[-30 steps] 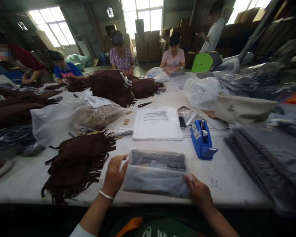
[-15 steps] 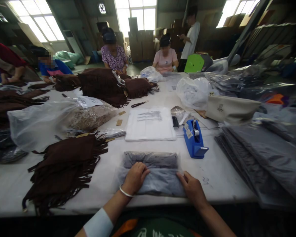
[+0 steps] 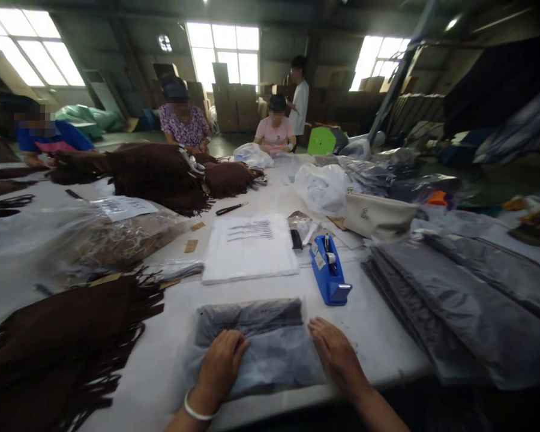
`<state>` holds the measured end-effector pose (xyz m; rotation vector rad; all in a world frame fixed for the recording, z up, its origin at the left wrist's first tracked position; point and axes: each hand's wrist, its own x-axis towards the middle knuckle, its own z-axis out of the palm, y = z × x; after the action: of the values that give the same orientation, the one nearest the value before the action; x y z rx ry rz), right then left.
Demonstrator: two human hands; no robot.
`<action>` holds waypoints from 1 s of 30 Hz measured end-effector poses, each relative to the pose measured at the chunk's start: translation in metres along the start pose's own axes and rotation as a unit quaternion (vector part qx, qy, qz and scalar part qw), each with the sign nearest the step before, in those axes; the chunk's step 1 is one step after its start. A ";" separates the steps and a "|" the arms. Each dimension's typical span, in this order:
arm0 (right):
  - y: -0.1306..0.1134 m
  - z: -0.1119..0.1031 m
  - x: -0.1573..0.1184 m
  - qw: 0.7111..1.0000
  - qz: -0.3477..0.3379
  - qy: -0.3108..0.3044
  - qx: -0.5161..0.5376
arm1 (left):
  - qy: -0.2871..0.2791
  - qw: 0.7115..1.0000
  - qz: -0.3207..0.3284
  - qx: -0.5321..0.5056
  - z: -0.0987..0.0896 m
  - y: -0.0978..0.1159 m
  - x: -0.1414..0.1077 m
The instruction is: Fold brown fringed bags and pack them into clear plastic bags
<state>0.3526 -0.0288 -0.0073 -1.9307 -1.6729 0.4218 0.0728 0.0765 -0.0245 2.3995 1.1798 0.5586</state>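
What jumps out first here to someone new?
Likely the bright blue tape dispenser, standing on the white table just beyond the right hand. Next, the dark brown fringed fabric spread at the near left. Between them, the left hand rests on a cloudy plastic-wrapped package at the table's near edge.
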 end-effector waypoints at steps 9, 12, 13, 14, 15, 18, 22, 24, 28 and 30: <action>0.049 -0.077 0.090 0.951 0.218 0.202 0.082 | 0.003 1.000 0.006 -0.026 -0.001 -0.003 0.005; 0.048 -0.075 0.105 0.957 0.207 0.174 0.109 | -0.002 1.000 0.002 -0.026 -0.002 -0.003 0.005; 0.046 -0.072 0.102 0.956 0.205 0.177 0.113 | -0.004 1.000 0.000 -0.027 -0.002 -0.003 0.005; 0.044 -0.069 0.097 0.954 0.205 0.186 0.115 | -0.004 1.000 -0.001 -0.027 -0.001 -0.004 0.005; 0.042 -0.064 0.089 0.951 0.205 0.202 0.112 | -0.005 1.000 -0.001 -0.028 -0.001 -0.005 0.004; 0.042 -0.052 0.060 0.947 0.193 0.249 0.065 | -0.004 1.000 0.000 -0.029 0.002 -0.007 0.003; 0.058 -0.050 0.041 0.946 0.183 0.266 0.033 | 0.008 1.000 0.004 -0.024 0.002 -0.006 0.002; 0.066 -0.058 0.050 0.941 0.193 0.276 0.043 | 0.012 1.000 0.008 -0.023 0.001 -0.005 0.001; 0.063 -0.074 0.087 0.949 0.191 0.235 0.093 | 0.010 0.999 0.009 -0.031 0.001 -0.006 0.003; 0.054 -0.075 0.096 0.958 0.176 0.191 0.118 | 0.008 0.999 0.001 -0.036 0.001 -0.007 0.003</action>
<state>0.4558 0.0464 0.0323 -1.9767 -0.9905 0.3347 0.0705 0.0829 -0.0282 2.3409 1.1443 0.6103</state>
